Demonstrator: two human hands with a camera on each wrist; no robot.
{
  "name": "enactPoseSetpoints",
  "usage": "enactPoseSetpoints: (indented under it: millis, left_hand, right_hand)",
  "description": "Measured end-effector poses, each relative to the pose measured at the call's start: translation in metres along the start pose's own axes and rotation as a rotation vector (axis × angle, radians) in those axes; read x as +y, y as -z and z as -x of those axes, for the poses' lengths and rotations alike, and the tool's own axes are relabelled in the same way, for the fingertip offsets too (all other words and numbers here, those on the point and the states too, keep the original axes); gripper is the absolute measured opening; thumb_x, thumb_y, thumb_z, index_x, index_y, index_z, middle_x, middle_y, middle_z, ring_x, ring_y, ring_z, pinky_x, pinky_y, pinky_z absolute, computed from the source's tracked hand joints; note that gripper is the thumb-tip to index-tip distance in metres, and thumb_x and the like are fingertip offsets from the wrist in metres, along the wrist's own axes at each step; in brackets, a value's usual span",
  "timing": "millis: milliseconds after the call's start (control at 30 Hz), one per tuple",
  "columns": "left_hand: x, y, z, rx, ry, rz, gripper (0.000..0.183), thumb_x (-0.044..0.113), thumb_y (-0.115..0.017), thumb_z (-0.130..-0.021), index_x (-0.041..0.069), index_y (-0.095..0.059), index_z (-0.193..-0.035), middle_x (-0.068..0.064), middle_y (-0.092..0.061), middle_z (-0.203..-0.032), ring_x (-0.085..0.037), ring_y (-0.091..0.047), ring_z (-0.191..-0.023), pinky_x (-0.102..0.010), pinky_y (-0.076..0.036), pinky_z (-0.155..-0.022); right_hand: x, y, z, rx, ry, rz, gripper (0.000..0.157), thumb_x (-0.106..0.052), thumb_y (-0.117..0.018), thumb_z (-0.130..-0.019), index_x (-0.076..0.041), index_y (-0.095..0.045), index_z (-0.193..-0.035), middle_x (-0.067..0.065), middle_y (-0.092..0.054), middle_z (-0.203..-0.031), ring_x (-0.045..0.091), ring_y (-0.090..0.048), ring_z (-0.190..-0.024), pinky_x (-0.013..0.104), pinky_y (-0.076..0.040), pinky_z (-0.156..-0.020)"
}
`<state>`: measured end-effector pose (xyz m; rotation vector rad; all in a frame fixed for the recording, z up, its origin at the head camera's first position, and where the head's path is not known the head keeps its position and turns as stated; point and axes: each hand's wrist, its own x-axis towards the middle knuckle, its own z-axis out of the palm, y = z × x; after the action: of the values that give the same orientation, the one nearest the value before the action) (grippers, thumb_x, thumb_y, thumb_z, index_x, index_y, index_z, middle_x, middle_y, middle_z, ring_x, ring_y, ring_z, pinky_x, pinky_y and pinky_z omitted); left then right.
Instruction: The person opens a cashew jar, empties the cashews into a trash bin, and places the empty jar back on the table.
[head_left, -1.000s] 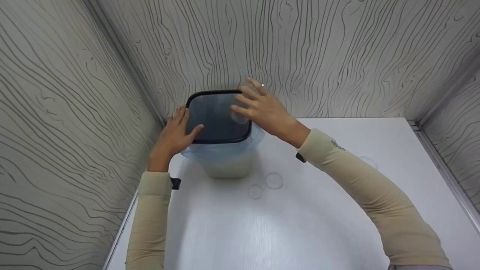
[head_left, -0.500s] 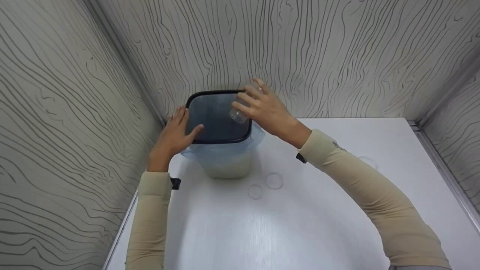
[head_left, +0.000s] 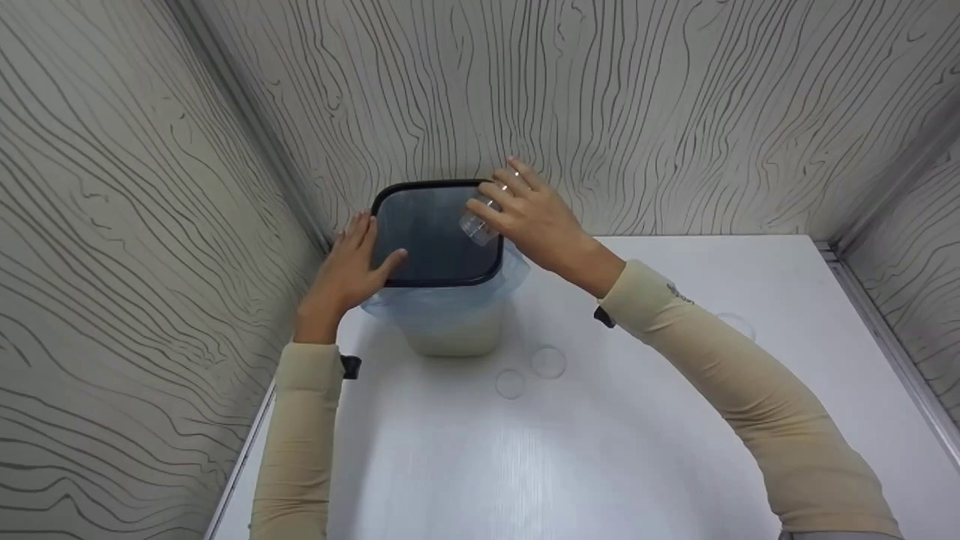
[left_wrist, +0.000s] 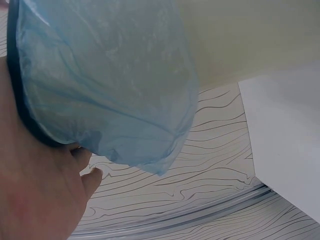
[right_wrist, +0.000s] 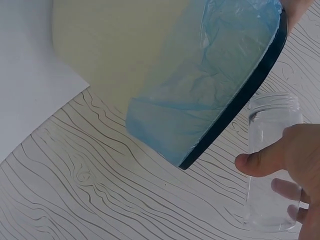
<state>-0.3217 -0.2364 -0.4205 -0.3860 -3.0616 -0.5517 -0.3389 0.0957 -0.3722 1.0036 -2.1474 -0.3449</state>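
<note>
A cream trash bin stands at the back left of the white table, with a blue plastic bag folded down over its black rim. My left hand holds the bin's left edge, its thumb lying over the rim and its fingers along the outside. At the right edge, my right hand grips a clear jar and tilts it over the bin's top. In the right wrist view the jar's threaded mouth shows and no lid is on it. Whether anything is inside the jar, I cannot tell.
Two clear round discs, a larger one and a smaller one, lie on the table in front of the bin. Another clear disc is partly hidden behind the right sleeve. Wood-patterned walls stand behind and at both sides.
My right hand has shifted slightly to the right, and the jar it holds has tilted so that more of it shows. The left hand and the bin have stayed in place.
</note>
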Motion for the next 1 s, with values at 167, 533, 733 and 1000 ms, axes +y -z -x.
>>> enactPoseSetpoints:
  millis: [167, 533, 733, 1000]
  left_hand:
    - [0.0, 0.0, 0.0, 0.007, -0.004, -0.002, 0.096, 0.068, -0.039, -0.109, 0.004, -0.006, -0.171, -0.016, 0.002, -0.18, -0.035, 0.001, -0.168, -0.052, -0.002, -0.137]
    - [-0.001, -0.001, 0.0, 0.012, -0.007, -0.003, 0.096, 0.068, -0.039, -0.108, 0.004, -0.007, -0.171, -0.016, 0.001, -0.18, -0.034, 0.001, -0.168, -0.054, -0.003, -0.137]
    - [0.0, -0.001, 0.0, 0.008, -0.004, -0.003, 0.096, 0.068, -0.039, -0.109, 0.004, -0.006, -0.171, -0.015, 0.002, -0.181, -0.034, 0.001, -0.168, -0.054, -0.003, -0.137]
    - [0.0, -0.001, 0.0, 0.007, 0.003, -0.004, 0.095, 0.067, -0.039, -0.109, 0.004, -0.006, -0.171, -0.016, 0.001, -0.181, -0.035, 0.001, -0.168, -0.054, -0.003, -0.137]
  right_hand:
    - [0.001, -0.002, 0.001, 0.019, -0.015, -0.069, 0.052, -0.001, -0.077, -0.096, -0.017, -0.06, -0.144, 0.012, -0.066, -0.14, 0.036, -0.058, -0.136, 0.055, -0.042, -0.124]
    - [0.001, -0.003, 0.005, 0.022, -0.023, -0.109, 0.049, -0.004, -0.076, -0.098, -0.013, -0.059, -0.143, 0.014, -0.065, -0.138, 0.037, -0.062, -0.132, 0.057, -0.048, -0.118]
    - [0.001, -0.005, 0.007, 0.052, -0.034, -0.115, 0.046, -0.002, -0.077, -0.097, -0.012, -0.06, -0.138, 0.012, -0.067, -0.132, 0.037, -0.064, -0.124, 0.055, -0.052, -0.113]
    - [0.002, -0.006, 0.01, 0.065, -0.058, -0.138, 0.045, -0.001, -0.075, -0.097, -0.011, -0.06, -0.138, 0.011, -0.067, -0.13, 0.037, -0.064, -0.121, 0.054, -0.053, -0.111]
